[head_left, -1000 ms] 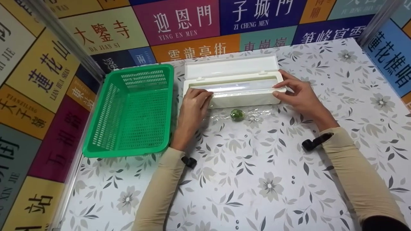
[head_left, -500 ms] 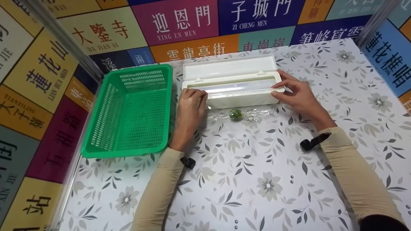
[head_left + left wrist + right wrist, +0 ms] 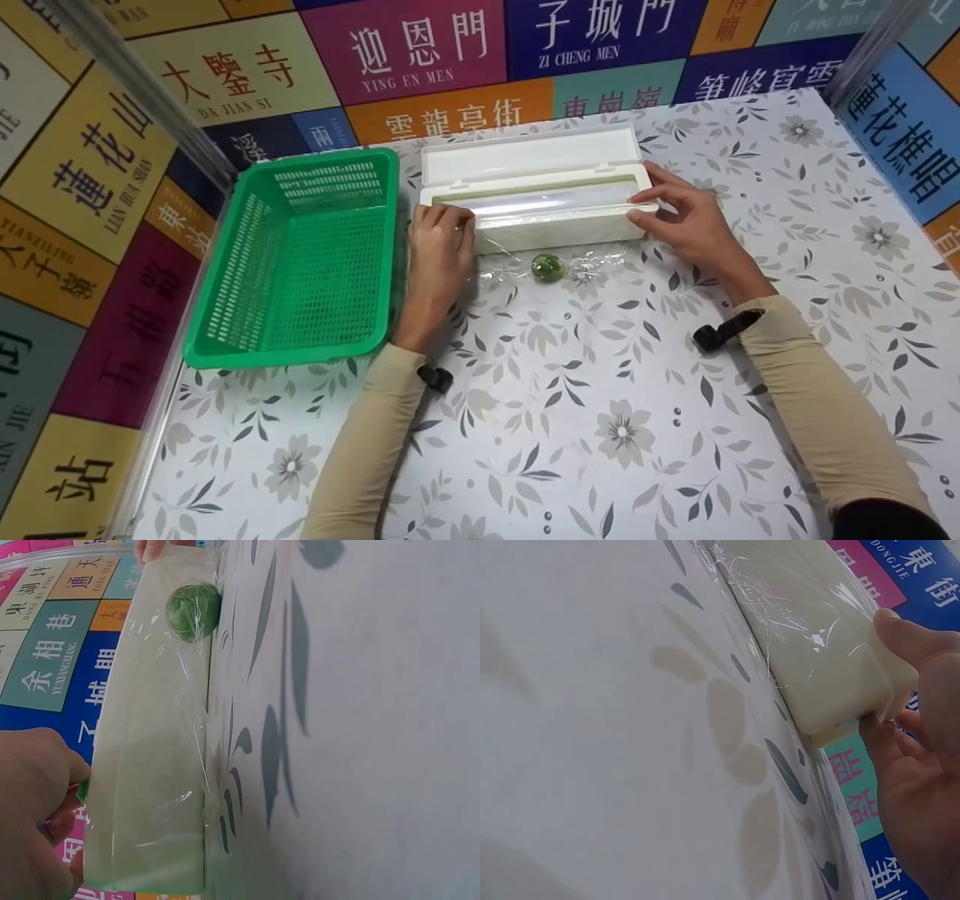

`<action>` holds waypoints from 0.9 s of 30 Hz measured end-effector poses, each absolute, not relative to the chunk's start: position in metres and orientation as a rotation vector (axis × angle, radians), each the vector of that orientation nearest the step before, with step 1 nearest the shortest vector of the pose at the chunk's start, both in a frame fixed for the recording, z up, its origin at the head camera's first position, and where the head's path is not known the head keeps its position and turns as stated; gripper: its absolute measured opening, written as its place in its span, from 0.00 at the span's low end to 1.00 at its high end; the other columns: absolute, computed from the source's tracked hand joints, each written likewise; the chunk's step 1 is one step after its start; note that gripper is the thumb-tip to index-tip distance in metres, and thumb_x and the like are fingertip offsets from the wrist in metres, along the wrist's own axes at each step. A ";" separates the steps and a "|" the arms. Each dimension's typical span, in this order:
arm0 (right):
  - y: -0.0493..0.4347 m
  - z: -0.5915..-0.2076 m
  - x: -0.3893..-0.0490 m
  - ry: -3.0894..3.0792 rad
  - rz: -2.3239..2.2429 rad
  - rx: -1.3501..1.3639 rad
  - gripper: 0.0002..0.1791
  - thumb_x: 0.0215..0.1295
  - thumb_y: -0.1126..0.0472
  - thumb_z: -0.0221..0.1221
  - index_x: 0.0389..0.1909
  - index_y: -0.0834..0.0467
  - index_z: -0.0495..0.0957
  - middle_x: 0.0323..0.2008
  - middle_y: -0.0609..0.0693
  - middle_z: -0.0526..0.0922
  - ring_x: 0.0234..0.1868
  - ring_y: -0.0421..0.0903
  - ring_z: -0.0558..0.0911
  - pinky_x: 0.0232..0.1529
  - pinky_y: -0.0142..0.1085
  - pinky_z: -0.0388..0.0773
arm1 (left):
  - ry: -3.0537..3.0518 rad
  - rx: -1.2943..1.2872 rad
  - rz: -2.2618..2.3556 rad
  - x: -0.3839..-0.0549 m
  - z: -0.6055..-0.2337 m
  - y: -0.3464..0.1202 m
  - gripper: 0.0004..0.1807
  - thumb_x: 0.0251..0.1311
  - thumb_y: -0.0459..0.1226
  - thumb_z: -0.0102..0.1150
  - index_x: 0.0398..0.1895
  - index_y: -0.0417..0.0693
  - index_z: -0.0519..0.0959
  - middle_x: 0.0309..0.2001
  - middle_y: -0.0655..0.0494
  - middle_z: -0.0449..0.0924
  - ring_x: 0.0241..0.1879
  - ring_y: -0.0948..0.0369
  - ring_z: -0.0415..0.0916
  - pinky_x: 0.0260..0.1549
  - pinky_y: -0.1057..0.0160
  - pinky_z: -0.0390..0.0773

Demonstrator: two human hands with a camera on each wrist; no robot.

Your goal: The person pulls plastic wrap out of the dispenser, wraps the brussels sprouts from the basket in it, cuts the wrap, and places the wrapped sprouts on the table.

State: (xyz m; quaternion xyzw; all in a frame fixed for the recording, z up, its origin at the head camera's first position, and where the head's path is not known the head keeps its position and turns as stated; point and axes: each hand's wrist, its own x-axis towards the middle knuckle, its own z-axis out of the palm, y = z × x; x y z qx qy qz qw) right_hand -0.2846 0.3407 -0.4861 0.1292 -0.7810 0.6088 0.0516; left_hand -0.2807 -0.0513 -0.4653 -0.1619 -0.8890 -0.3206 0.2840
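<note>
A long white cling film box (image 3: 559,234) stands with its lid (image 3: 532,154) raised and a roll of clear film (image 3: 540,202) inside. My left hand (image 3: 439,251) is at the box's front left corner, fingers curled round a small green slider (image 3: 82,791) at its upper edge, mostly hidden by them. At the opposite end my right hand (image 3: 686,217) grips the box, thumb in front and fingers over the rim and end. Clear film (image 3: 184,742) hangs over the front face. Against it on the table lies a small green Brussels sprout (image 3: 547,268), wrapped in film.
Left of the box, close to my left forearm, is a green plastic basket (image 3: 322,277) with slotted sides. The table (image 3: 525,420) has a floral cover. Printed panels (image 3: 420,45) stand behind and along both sides.
My left hand has slid a little leftward along the box's front edge. The right hand keeps its grip on the right end. The whole view has shifted slightly.
</note>
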 end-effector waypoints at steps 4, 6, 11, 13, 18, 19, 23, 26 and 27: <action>0.342 -0.486 -0.285 -2.399 1.838 0.367 0.17 0.71 0.63 0.71 0.56 0.68 0.86 0.86 0.52 0.61 0.84 0.57 0.65 0.67 0.23 0.78 | -2.372 -0.429 -0.874 -0.282 -0.466 -0.053 0.04 0.73 0.34 0.66 0.42 0.42 0.88 0.46 0.47 0.89 0.50 0.47 0.76 0.53 0.48 0.78; 0.343 -0.486 -0.286 -2.416 1.828 0.353 0.18 0.71 0.62 0.72 0.56 0.67 0.86 0.86 0.51 0.60 0.85 0.57 0.64 0.68 0.23 0.77 | -2.373 -0.423 -0.888 -0.282 -0.465 -0.054 0.04 0.72 0.33 0.66 0.42 0.42 0.88 0.47 0.47 0.89 0.50 0.47 0.76 0.53 0.49 0.78; 0.345 -0.487 -0.288 -2.444 1.806 0.339 0.18 0.71 0.61 0.72 0.57 0.66 0.86 0.87 0.51 0.59 0.85 0.55 0.63 0.68 0.23 0.76 | -2.408 -0.401 -0.905 -0.281 -0.464 -0.057 0.05 0.73 0.34 0.66 0.44 0.42 0.87 0.48 0.47 0.88 0.51 0.49 0.77 0.53 0.52 0.78; 0.345 -0.487 -0.288 -2.438 1.817 0.340 0.18 0.71 0.62 0.72 0.57 0.67 0.86 0.87 0.52 0.59 0.85 0.55 0.63 0.67 0.23 0.77 | -2.419 -0.390 -0.881 -0.281 -0.463 -0.058 0.05 0.73 0.35 0.66 0.44 0.43 0.88 0.47 0.49 0.88 0.51 0.50 0.77 0.52 0.53 0.78; 0.345 -0.486 -0.287 -2.413 1.859 0.353 0.19 0.70 0.63 0.72 0.57 0.68 0.86 0.87 0.53 0.59 0.86 0.55 0.63 0.67 0.23 0.78 | -2.410 -0.369 -0.818 -0.282 -0.464 -0.062 0.04 0.71 0.35 0.67 0.42 0.45 0.88 0.44 0.50 0.89 0.48 0.50 0.77 0.51 0.53 0.78; 0.345 -0.485 -0.286 -2.409 1.865 0.356 0.19 0.70 0.63 0.72 0.57 0.68 0.86 0.87 0.54 0.59 0.86 0.55 0.62 0.67 0.23 0.78 | -2.405 -0.370 -0.818 -0.283 -0.464 -0.063 0.04 0.71 0.35 0.67 0.41 0.45 0.88 0.43 0.49 0.89 0.48 0.49 0.77 0.51 0.52 0.78; 0.345 -0.484 -0.286 -2.427 1.848 0.349 0.19 0.70 0.62 0.73 0.57 0.67 0.86 0.87 0.54 0.59 0.86 0.54 0.62 0.67 0.23 0.78 | -2.397 -0.367 -0.817 -0.284 -0.463 -0.065 0.04 0.70 0.35 0.68 0.41 0.45 0.89 0.43 0.49 0.89 0.47 0.48 0.78 0.51 0.51 0.77; 0.345 -0.484 -0.285 -2.443 1.832 0.344 0.19 0.70 0.61 0.73 0.57 0.66 0.86 0.86 0.53 0.59 0.86 0.52 0.63 0.67 0.23 0.77 | -2.394 -0.355 -0.813 -0.284 -0.463 -0.066 0.04 0.69 0.35 0.68 0.40 0.44 0.89 0.42 0.48 0.89 0.48 0.47 0.78 0.52 0.50 0.77; 0.345 -0.484 -0.285 -2.446 1.830 0.341 0.19 0.70 0.61 0.73 0.57 0.66 0.86 0.86 0.53 0.59 0.86 0.51 0.63 0.67 0.22 0.77 | -2.395 -0.348 -0.807 -0.284 -0.463 -0.066 0.04 0.69 0.35 0.68 0.40 0.44 0.89 0.42 0.48 0.89 0.48 0.47 0.79 0.53 0.50 0.77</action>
